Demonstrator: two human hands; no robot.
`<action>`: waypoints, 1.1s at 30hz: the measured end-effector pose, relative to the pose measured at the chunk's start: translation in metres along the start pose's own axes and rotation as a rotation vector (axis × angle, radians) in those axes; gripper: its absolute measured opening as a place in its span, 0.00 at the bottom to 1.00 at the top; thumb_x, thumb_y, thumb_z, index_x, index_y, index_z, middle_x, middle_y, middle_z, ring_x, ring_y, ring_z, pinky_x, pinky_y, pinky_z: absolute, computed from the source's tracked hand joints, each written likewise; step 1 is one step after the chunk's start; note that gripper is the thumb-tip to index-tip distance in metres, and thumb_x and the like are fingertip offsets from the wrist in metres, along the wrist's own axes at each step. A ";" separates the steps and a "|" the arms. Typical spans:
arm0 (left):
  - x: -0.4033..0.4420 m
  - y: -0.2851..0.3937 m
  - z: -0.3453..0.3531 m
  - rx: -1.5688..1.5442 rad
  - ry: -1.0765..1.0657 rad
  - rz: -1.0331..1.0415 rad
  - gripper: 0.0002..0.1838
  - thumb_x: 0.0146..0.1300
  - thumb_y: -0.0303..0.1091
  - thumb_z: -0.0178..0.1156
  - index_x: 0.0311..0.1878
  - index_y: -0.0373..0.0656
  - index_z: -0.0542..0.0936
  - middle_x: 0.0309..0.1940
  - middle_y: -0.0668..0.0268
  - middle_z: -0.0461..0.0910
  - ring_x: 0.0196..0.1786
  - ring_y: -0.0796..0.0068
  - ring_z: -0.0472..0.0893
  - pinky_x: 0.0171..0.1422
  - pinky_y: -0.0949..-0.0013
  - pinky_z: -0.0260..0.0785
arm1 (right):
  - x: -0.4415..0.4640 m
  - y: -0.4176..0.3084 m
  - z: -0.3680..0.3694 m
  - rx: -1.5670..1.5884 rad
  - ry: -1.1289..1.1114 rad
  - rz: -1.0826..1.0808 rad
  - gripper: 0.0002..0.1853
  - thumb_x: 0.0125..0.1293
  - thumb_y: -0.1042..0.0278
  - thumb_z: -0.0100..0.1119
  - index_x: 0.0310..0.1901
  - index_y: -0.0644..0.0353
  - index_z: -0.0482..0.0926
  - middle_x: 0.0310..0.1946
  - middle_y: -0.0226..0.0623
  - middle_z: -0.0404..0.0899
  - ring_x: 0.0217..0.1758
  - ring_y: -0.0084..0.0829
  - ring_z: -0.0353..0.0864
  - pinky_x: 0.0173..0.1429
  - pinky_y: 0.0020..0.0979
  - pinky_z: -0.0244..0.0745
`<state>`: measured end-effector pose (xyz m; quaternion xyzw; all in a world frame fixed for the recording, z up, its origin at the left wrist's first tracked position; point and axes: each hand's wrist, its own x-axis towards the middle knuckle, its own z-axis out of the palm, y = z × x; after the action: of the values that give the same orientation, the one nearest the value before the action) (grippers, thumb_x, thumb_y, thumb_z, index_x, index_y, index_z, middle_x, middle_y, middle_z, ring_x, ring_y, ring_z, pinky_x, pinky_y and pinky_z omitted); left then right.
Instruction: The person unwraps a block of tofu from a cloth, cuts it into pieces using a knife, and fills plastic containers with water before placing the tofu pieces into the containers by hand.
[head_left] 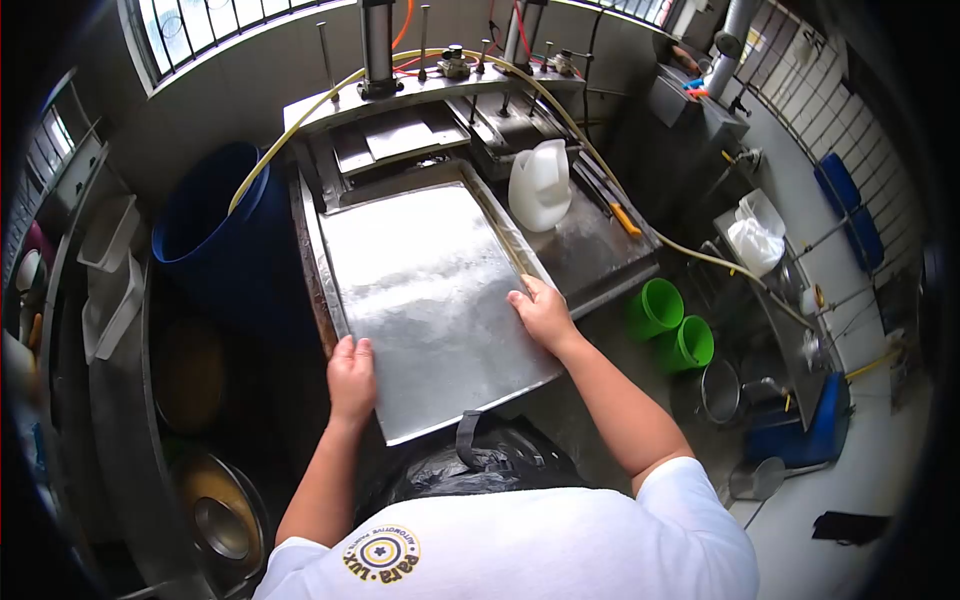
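A wide, shiny metal tray (450, 345) lies in front of me, its near end jutting out over my black apron (500, 460). My left hand (352, 382) grips the tray's left edge, thumb on top and fingers mostly hidden. On the right edge, my right hand (543, 314) holds on with the thumb over the rim. The far part of the tray rests in the frame of a metal press (430, 85). Right of the tray, a translucent white plastic jug (540, 190) stands on the steel bench (595, 255), near an orange-handled knife (626, 220).
A large blue barrel (215, 220) with a yellow hose stands at the left. White plastic trays (112, 290) sit on the left-hand shelf. Two green buckets (672, 325) are below the bench at the right. Metal bowls (222, 525) lie at lower left.
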<state>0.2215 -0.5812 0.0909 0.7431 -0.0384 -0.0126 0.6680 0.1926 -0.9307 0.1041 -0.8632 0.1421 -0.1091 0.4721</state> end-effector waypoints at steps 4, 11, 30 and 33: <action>0.060 -0.049 0.044 0.178 0.023 -0.012 0.14 0.80 0.36 0.55 0.42 0.33 0.79 0.31 0.52 0.83 0.35 0.60 0.83 0.45 0.56 0.74 | 0.075 0.034 -0.004 -0.193 0.012 0.045 0.28 0.73 0.61 0.65 0.68 0.71 0.77 0.59 0.57 0.86 0.65 0.43 0.86 0.70 0.35 0.75; 0.111 -0.034 0.061 0.702 0.043 -0.069 0.24 0.76 0.45 0.62 0.59 0.31 0.76 0.39 0.45 0.82 0.39 0.38 0.80 0.53 0.49 0.77 | 0.148 0.049 0.001 -0.524 -0.084 -0.015 0.26 0.72 0.56 0.66 0.67 0.61 0.81 0.62 0.59 0.79 0.63 0.59 0.81 0.68 0.48 0.76; 0.191 -0.088 0.071 0.735 0.178 -0.388 0.28 0.69 0.47 0.66 0.58 0.30 0.78 0.54 0.34 0.84 0.60 0.34 0.83 0.67 0.45 0.75 | 0.210 0.118 0.033 -0.383 -0.139 0.128 0.24 0.70 0.55 0.65 0.58 0.66 0.76 0.52 0.65 0.84 0.59 0.65 0.83 0.64 0.56 0.78; 0.168 -0.093 0.070 0.743 0.170 -0.351 0.27 0.68 0.47 0.67 0.56 0.29 0.80 0.53 0.34 0.84 0.60 0.33 0.83 0.66 0.45 0.75 | 0.174 0.139 0.028 -0.260 -0.060 0.088 0.20 0.65 0.59 0.68 0.50 0.68 0.79 0.47 0.66 0.85 0.55 0.67 0.84 0.60 0.56 0.80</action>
<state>0.3874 -0.6534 -0.0038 0.9272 0.1419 -0.0500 0.3430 0.3445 -1.0405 -0.0193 -0.9129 0.1785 -0.0429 0.3644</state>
